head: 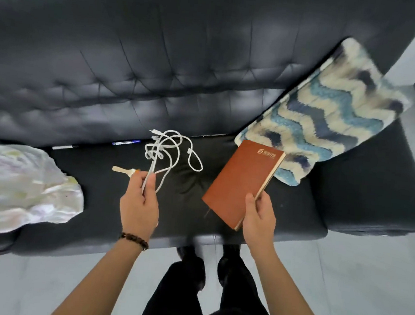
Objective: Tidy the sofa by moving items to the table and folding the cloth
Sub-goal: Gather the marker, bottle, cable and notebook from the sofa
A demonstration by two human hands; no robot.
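Now my left grip (139,199) pinches the white cable (167,151); my right grip (259,214) clasps the notebook (240,183), its long axis toward the cushion (330,113).

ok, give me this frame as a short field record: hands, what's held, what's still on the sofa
left hand: shut on white cable, tangle hanging above the seat
right hand: shut on brown notebook by its lower corner
sofa: black, tufted back
cloth: crumpled, unfolded, seat's left end
pens: two in the seat-back crease
wooden stick: on seat beside left hand
cushion: leaning at the right end
table: not in view
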